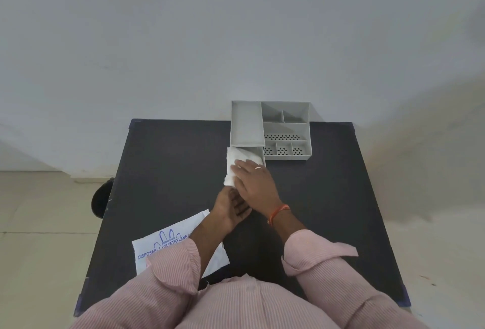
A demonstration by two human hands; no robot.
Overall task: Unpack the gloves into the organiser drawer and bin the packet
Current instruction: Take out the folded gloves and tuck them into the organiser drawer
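Gloves going into drawer

Gloves (237, 164): white folded stack, lying in pulled-out drawer (263, 155) at front-left of grey organiser (286, 131). Near end of stack overhangs drawer's front, left edge spills past its left side.

Right hand (256, 184): flat, palm down, fingers spread on top of stack, pressing rather than pinching. Grip open, nothing clasped. Ring on one finger, orange thread at wrist.

Left hand (231, 206): just under and nearer than right hand, fingertips up at near end of stack, partly hidden by right hand. Grip state: cannot tell, cannot tell either whether touching gloves.

Packet (168, 246): white with blue print, flat on surface (168, 171) at near-left, well apart from organiser. Left forearm and pink striped sleeve cross over its right part.

Organiser at far edge of dark surface, against wall; compartments on right, some with perforated floors. Long tray section on top-left, directly above drawer.

Dark round object (101, 198) on floor left of surface, partly hidden by its edge.
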